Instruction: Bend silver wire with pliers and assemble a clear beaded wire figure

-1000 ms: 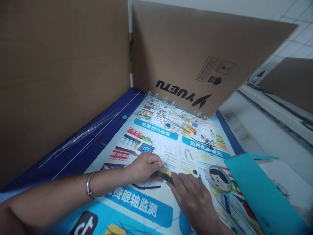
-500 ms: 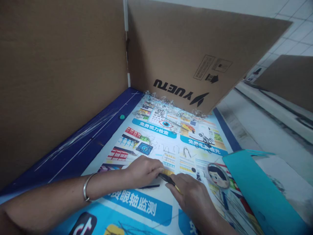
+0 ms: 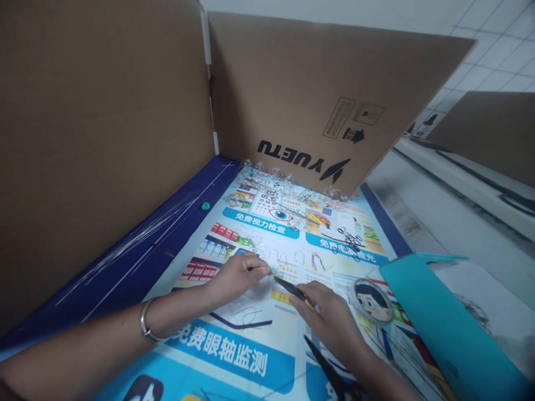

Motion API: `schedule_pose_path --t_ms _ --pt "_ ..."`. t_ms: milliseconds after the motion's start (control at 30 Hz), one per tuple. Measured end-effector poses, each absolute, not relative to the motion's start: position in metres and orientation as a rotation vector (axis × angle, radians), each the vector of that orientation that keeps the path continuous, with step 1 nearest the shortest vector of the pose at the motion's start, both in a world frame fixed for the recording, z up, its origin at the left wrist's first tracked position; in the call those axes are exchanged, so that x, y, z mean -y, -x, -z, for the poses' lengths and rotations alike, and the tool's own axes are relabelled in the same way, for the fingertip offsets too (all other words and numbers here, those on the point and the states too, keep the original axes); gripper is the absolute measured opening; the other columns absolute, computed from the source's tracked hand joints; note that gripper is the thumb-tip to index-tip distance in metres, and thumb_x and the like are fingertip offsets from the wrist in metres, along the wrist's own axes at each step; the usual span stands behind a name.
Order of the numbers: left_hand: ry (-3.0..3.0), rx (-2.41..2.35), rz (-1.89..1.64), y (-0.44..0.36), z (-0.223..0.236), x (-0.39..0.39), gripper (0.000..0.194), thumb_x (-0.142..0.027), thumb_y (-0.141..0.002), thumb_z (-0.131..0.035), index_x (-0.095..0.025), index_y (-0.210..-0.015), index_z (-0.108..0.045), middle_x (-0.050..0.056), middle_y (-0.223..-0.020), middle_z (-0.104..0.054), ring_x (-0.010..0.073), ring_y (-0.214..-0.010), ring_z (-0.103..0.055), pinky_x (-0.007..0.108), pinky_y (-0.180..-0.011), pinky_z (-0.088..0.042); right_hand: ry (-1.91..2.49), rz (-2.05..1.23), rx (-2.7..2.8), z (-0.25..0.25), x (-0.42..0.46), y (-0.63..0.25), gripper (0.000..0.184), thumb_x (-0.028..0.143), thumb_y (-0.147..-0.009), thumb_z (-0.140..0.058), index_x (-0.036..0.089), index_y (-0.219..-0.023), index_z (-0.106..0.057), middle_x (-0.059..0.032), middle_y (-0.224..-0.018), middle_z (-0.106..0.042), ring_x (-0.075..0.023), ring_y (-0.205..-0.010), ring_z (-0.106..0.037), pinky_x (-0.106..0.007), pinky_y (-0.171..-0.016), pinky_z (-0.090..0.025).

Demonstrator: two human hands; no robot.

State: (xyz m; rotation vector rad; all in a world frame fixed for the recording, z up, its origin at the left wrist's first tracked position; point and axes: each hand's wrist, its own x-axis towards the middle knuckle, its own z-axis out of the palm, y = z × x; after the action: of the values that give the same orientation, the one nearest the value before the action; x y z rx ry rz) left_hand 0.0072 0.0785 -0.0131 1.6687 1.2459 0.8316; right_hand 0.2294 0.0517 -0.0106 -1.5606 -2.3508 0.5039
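My left hand [image 3: 246, 274] is closed in a pinch, with a bit of thin wire [image 3: 271, 274] showing at its fingertips. Wrapped in my right hand [image 3: 328, 309] is a pair of pliers [image 3: 292, 289] with dark tapered jaws and a yellowish handle. The plier tips point left and lie close to the pinched wire; whether they grip it I cannot make out. Just beyond my hands, several bent wire pieces [image 3: 317, 260] lie in a row on the printed banner [image 3: 288, 245]. A pair of dark-bladed scissors [image 3: 328, 365] lies near my right wrist.
Cardboard panels [image 3: 334, 72] stand at the left and back. Clear, shiny wire shapes [image 3: 271, 172] line the back panel's foot, with dark coiled wire [image 3: 351, 239] nearer. Long straight wires [image 3: 146, 225] lie on the blue left edge. A teal folder [image 3: 443, 312] stands at right.
Both hands have moved slightly away from me, and the pliers' jaws now show more fully beside my left fingertips. The view has shifted, bringing the scissors into sight.
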Motion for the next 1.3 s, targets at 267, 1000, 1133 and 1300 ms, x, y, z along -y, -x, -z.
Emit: schedule_pose_path --t_ms 267,1000,1133,1300 --pt "-1.596 -1.22 -0.828 -0.012 0.012 -0.071 0.021 -0.029 -0.078 -0.054 -0.017 -0.075 -0.071 0.002 -0.072 -0.061 0.0116 -0.062 -0.054 0.019 -0.053 -0.04 1.518 -0.644 2.339 0.012 -0.051 -0.227 0.025 0.04 -0.086 -0.047 0.023 -0.092 -0.064 -0.0029 -0.082 -0.062 -0.0174 -0.077 -0.057 -0.025 -0.067 -0.039" --pt "-1.078 -1.003 -0.874 -0.019 0.023 -0.066 0.025 -0.037 -0.077 -0.06 -0.015 -0.073 -0.049 0.0 -0.058 -0.062 0.0094 -0.049 -0.057 0.021 -0.048 -0.042 1.537 -0.713 2.298 0.018 -0.05 -0.225 0.028 0.041 -0.086 -0.046 0.019 -0.083 -0.063 -0.0026 -0.077 -0.063 -0.0166 -0.073 -0.057 -0.024 -0.064 -0.037" --pt "-1.06 -0.989 -0.891 -0.021 0.025 -0.066 0.023 -0.034 -0.077 -0.059 -0.015 -0.072 -0.047 -0.001 -0.056 -0.061 0.0088 -0.048 -0.056 0.021 -0.049 -0.043 1.541 -0.697 2.307 0.017 -0.049 -0.224 0.028 0.04 -0.087 -0.045 0.02 -0.087 -0.064 -0.0028 -0.079 -0.064 -0.0169 -0.075 -0.057 -0.025 -0.066 -0.038" --pt "-1.071 -0.961 -0.903 -0.022 0.028 -0.066 0.026 -0.037 -0.076 -0.06 -0.016 -0.071 -0.045 -0.002 -0.055 -0.06 0.009 -0.048 -0.056 0.022 -0.05 -0.044 1.562 -0.701 2.324 0.017 -0.048 -0.224 0.028 0.041 -0.087 -0.044 0.021 -0.085 -0.064 -0.003 -0.079 -0.063 -0.0177 -0.076 -0.057 -0.025 -0.066 -0.038"
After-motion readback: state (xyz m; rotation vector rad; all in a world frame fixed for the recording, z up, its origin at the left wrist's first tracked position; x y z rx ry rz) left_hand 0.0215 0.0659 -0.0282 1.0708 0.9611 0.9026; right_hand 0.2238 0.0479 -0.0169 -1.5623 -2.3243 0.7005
